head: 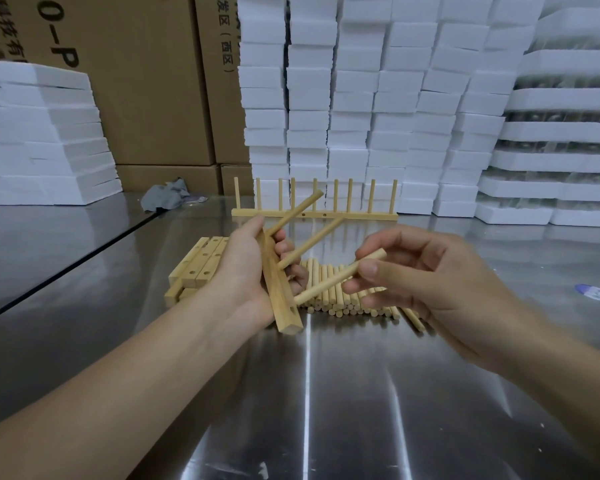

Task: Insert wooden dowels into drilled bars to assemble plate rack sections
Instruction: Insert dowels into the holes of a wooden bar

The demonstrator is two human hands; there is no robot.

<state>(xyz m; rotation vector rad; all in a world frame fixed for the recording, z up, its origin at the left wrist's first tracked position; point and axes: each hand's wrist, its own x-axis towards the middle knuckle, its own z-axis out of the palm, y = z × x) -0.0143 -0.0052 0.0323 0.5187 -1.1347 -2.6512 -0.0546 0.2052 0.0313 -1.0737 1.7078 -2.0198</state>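
My left hand [243,268] grips a drilled wooden bar [280,299] held above the table, its near end pointing toward me. Two dowels [297,213] stick out of the bar up and to the right. My right hand [420,271] pinches a third dowel [336,278] between thumb and fingers, and its lower end meets the bar near a hole. Under the hands lies a pile of loose dowels [343,299]. To the left sits a stack of drilled bars [198,268]. A finished rack section [314,202] with several upright dowels stands behind.
The work surface is a shiny steel table [326,393]. White foam blocks [378,98] are stacked high at the back and at the left [39,140]. Brown cardboard boxes [153,81] stand behind. A grey rag [165,199] lies at the back; a blue sticker [596,293] is on the right.
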